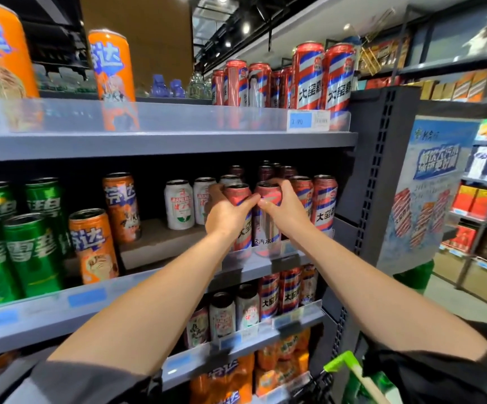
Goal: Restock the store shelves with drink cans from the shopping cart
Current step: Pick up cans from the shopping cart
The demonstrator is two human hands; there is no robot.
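Observation:
My left hand [227,214] grips a tall red, white and blue striped can [238,196] at the front of the middle shelf [265,265]. Right beside it, my right hand [285,209] grips a second striped can [267,228] of the same kind. The two cans stand side by side, upright, and my fingertips nearly touch between them. More striped cans [325,201] stand to the right and behind on this shelf. The shopping cart's green handle [342,363] shows at the bottom right.
Green cans [29,252] and orange cans [96,246] fill the left of the middle shelf, white cans [179,204] the centre. The top shelf [163,141] holds orange and striped cans. Lower shelves hold more cans. An aisle with other shelving [481,217] opens to the right.

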